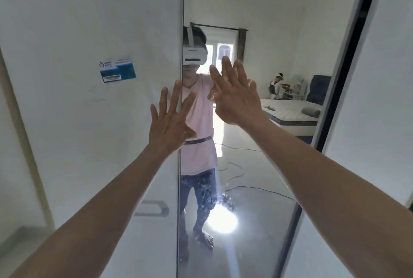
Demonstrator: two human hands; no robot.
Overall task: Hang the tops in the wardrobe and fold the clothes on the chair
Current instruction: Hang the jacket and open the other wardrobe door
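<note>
Both hands, left hand and right hand, fingers spread, are pressing the tall mirrored sliding wardrobe door; next, sliding it sideways.

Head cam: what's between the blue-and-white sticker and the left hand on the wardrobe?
Only bare white door panel lies between the blue-and-white barcode sticker and the open left hand, which straddles the vertical seam with the mirrored door.
</note>
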